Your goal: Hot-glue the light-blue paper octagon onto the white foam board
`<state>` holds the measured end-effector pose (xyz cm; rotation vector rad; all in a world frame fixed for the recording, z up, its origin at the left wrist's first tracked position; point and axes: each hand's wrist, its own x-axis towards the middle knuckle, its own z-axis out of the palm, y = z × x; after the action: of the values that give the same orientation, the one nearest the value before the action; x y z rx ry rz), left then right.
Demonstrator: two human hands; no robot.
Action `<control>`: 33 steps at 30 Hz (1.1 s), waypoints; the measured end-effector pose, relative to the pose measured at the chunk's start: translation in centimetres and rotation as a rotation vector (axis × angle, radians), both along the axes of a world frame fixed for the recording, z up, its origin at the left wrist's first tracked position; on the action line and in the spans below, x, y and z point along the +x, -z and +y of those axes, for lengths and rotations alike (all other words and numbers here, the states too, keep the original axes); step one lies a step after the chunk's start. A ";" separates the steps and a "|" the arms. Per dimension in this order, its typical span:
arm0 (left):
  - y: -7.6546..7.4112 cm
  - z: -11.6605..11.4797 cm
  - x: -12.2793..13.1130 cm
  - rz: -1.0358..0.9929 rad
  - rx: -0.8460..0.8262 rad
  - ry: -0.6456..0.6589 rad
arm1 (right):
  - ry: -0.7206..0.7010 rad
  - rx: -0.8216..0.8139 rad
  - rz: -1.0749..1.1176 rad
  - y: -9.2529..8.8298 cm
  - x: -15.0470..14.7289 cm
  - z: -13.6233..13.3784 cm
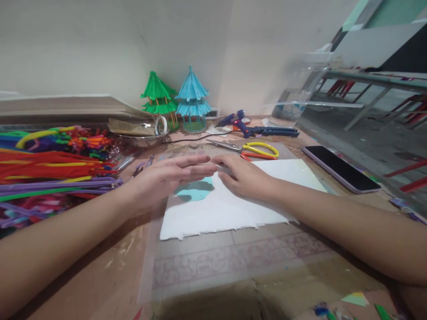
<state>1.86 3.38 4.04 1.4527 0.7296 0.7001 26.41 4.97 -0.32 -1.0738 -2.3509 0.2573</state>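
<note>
My left hand [173, 173] is stretched out flat, fingers straight and side by side, above the left part of a white sheet [213, 215]. Its fingertips come close to my right hand [245, 175]; whether they touch is unclear. The fingers of my right hand are bent and closed over the sheet's middle. A thin greyish edge shows between thumb and forefinger, too small to name. Under the left fingers lies a turquoise piece [196, 191], partly covered by that hand and its shadow. The white sheet has a ragged near edge.
Scissors [255, 151] with yellow and orange handles lie behind the sheet, near a blue glue gun [238, 122]. A phone [340, 169] rests at the right. Pipe cleaners [50, 162] are piled left. Green [156, 93] and blue [192, 95] roofed models stand by the wall.
</note>
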 end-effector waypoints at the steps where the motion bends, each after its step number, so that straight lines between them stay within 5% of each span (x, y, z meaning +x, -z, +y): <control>1: -0.1 0.0 0.1 0.002 -0.027 -0.006 | 0.003 -0.005 0.004 0.0 0.0 0.0; 5: 0.0 0.2 -0.1 0.146 0.093 -0.065 | 0.034 -0.026 -0.007 -0.2 -0.3 -0.1; 11: 1.6 0.8 -0.6 0.686 1.027 0.089 | 0.037 -0.027 -0.043 -0.4 -0.4 -0.2; 14: 1.9 0.8 -0.4 0.869 1.245 0.134 | 0.027 -0.016 -0.054 -0.4 -0.4 -0.2; 22: 1.9 1.0 0.3 0.969 1.279 0.160 | 0.014 0.001 -0.067 -0.3 -0.4 -0.1; 33: 2.1 1.4 -0.7 0.732 1.284 0.227 | -0.001 0.017 -0.082 -0.1 -0.2 0.1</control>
<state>1.18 4.79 1.95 3.0116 0.6220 0.4163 26.22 5.03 -0.21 -1.0936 -2.4217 0.1965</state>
